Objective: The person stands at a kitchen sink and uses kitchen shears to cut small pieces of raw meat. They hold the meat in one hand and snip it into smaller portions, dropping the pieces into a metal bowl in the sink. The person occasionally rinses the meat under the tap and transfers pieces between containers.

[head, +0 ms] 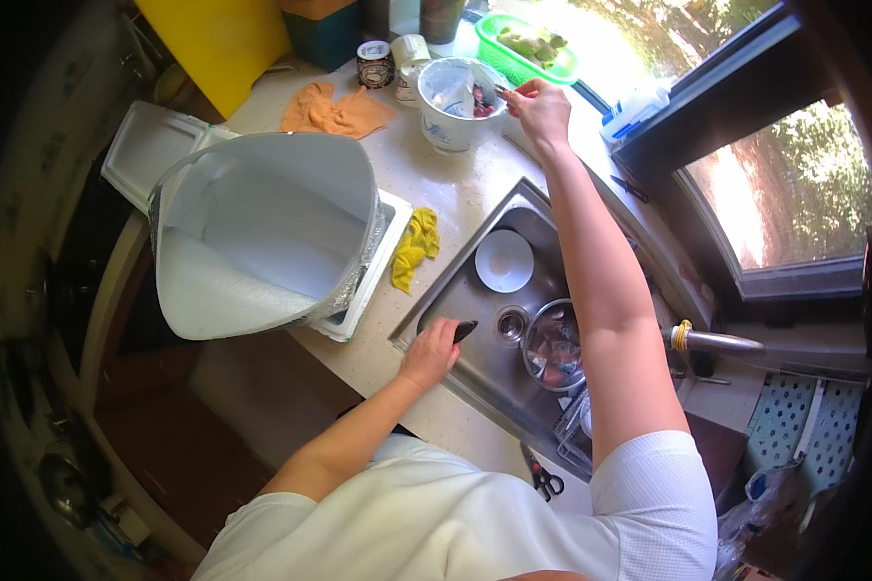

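Observation:
My left hand [430, 354] is at the near left edge of the stainless steel sink [472, 378], its fingers closed around a small black object [466, 331] that I cannot identify. My right hand [541, 109] reaches far forward to the rim of a white plastic bucket [454, 136]. Between its fingertips is a small dark piece [500, 91], mostly hidden. Inside the bucket lie reddish scraps [482, 109] and a clear plastic bag [450, 94]. A round metal bowl [529, 347] with pinkish, silvery pieces sits in the sink, partly behind my right arm. Beyond the drain stands a white bowl [504, 261].
An insulated silvery bag [261, 225] gapes on a white foam box [363, 283] at left. Yellow cloth [416, 248], orange cloth [334, 110] and a green basket [512, 62] lie around the counter. Scissors [545, 479] lie close to my body; the faucet [719, 341] juts at right.

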`<state>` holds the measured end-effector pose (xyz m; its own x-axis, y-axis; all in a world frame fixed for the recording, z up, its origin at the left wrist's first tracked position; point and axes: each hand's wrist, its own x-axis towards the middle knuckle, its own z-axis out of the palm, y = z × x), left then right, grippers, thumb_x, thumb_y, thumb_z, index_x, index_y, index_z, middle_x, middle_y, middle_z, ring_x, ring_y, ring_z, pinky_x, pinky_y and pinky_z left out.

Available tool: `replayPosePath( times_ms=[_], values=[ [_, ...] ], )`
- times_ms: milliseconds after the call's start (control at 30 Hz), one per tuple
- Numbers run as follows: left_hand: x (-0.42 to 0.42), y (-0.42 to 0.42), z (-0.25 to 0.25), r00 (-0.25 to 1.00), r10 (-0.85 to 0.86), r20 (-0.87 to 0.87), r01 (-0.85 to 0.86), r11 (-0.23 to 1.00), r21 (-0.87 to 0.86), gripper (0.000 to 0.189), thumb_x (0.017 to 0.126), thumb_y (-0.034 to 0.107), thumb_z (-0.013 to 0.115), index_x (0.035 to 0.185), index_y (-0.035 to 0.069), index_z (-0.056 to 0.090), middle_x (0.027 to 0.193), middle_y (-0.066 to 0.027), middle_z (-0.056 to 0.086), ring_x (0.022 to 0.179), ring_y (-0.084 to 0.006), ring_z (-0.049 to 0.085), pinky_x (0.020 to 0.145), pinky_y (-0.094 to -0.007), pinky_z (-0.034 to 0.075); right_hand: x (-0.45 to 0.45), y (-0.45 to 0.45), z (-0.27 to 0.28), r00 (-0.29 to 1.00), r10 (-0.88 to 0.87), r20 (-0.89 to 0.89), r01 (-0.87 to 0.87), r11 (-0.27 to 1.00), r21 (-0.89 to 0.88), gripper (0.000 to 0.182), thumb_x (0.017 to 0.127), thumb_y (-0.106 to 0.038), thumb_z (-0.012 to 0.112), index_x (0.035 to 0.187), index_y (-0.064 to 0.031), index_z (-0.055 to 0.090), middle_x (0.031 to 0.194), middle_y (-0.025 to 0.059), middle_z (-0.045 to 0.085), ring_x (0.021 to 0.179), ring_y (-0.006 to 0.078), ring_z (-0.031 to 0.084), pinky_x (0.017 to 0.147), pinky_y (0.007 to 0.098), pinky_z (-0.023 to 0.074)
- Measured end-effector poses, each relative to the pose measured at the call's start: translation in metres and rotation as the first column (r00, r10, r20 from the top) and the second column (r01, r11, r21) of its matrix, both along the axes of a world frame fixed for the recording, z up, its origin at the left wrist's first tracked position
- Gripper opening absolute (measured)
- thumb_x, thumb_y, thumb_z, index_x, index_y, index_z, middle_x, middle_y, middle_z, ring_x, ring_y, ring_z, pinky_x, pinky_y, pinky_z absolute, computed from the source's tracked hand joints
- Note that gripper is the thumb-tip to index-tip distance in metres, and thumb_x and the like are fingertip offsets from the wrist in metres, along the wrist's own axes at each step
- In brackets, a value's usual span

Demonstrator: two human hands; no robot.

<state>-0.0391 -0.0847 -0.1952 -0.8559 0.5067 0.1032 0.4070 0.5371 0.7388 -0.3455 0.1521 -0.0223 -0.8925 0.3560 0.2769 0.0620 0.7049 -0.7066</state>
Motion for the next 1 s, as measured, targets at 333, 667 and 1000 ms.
replayPosePath(
  times_ms=[333,667,1000],
  values=[
    [0.005,0.001,-0.004,0.995,0.034,-0.093,-0.032,0.999,0.03,0.04,0.079,0.011,0.067,0.115,0.003,0.05,0.105,-0.0181,0.054,0.088,-0.0382,0.06,0.076,-0.0462,0.051,-0.018,-0.025,-0.006,0.992,0.0,-0.124,0.053,0.905,0.422,0.027,0.075,-0.024,0.079,0.089,-0.0019,0.07,0.082,0.0203,0.067,0.081,0.0361,0.067,0.074,0.041,0.0531],
    [0.004,0.003,-0.012,1.0,0.002,0.029,-0.003,1.0,0.014,0.039,0.083,0.01,0.064,0.12,0.004,0.051,0.112,-0.0193,0.055,0.097,-0.0417,0.058,0.081,-0.0476,0.05,0.32,-0.046,-0.06,0.937,0.306,0.169,-0.295,0.952,-0.085,0.014,0.077,-0.003,0.062,0.091,-0.002,0.061,0.083,0.0154,0.062,0.075,0.0297,0.063,0.068,0.0372,0.0501],
    [0.002,0.01,-0.004,0.995,-0.051,-0.087,0.042,0.993,-0.106,0.04,0.084,0.016,0.067,0.119,0.005,0.051,0.111,-0.0171,0.056,0.096,-0.0409,0.06,0.08,-0.047,0.05,0.633,-0.016,-0.067,0.815,-0.086,0.574,0.083,0.996,0.032,0.02,0.079,-0.003,0.062,0.098,-0.0017,0.059,0.093,0.0137,0.059,0.091,0.0338,0.06,0.075,0.0404,0.0504]
  ],
)
